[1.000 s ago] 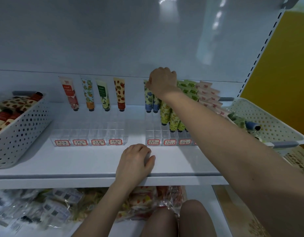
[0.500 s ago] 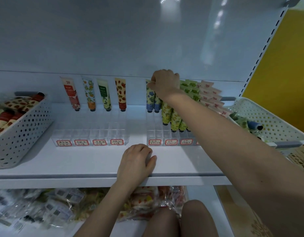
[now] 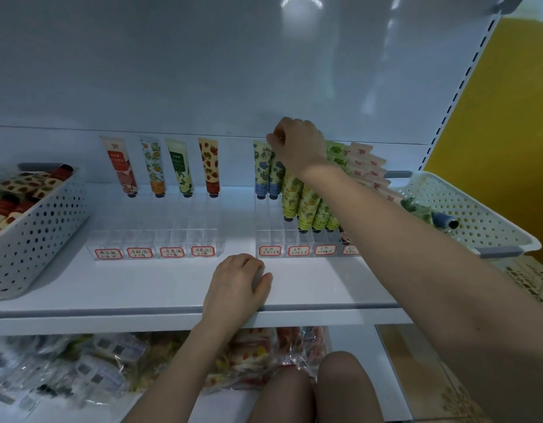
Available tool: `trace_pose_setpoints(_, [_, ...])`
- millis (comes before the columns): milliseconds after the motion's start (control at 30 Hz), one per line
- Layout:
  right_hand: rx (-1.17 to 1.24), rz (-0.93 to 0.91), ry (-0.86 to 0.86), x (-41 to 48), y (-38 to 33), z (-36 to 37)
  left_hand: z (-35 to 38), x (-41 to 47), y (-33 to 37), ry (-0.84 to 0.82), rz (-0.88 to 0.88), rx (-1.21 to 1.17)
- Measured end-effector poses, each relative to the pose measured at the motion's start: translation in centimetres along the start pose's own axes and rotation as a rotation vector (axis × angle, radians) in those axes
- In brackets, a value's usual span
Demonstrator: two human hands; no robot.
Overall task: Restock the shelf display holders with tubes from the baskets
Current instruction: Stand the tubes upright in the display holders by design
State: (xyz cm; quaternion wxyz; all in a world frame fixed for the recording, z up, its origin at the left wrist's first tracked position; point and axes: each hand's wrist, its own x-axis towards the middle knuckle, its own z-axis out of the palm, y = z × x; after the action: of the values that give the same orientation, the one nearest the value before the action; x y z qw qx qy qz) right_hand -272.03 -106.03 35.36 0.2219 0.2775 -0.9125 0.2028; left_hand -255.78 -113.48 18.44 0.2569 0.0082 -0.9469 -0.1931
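My right hand (image 3: 297, 145) reaches to the back of the right clear holder (image 3: 281, 239). Its fingers curl over and pinch the top of a blue-flowered tube (image 3: 276, 178), which stands beside another like it (image 3: 262, 169). Rows of yellow-green tubes (image 3: 304, 206) and pink tubes (image 3: 368, 166) fill the lanes to the right, partly hidden by my forearm. My left hand (image 3: 236, 285) rests on the shelf's front edge with its fingers loosely curled, holding nothing. The left clear holder (image 3: 154, 239) has a single tube at the back of each lane, such as the red one (image 3: 120, 166).
A white perforated basket (image 3: 35, 233) of red and strawberry-print tubes stands at the left end of the shelf. Another basket (image 3: 478, 215) at the right end holds a few tubes. Bagged goods lie on the shelf below. A yellow wall is to the right.
My right hand has stayed at the tops of the blue-flowered tubes, shifting only slightly. My left hand has not moved.
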Motion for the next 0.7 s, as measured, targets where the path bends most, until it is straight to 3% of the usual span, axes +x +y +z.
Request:
trace_pose_setpoints(300, [0.228,0.043,0.069,-4.7,2.7,-3.8,-1.8,0.3,3.0,0.045,0.124,0.013])
trace_pose_setpoints(500, [0.177,0.170,0.091,-8.3,7.5,-7.2,-2.4,2.0,7.8,0.060,0.230,-0.056])
trace_pose_setpoints(700, [-0.040,0.409,-0.035,-12.3,15.3,-12.0,-2.0,5.1,13.5,0.088,0.347,-0.139])
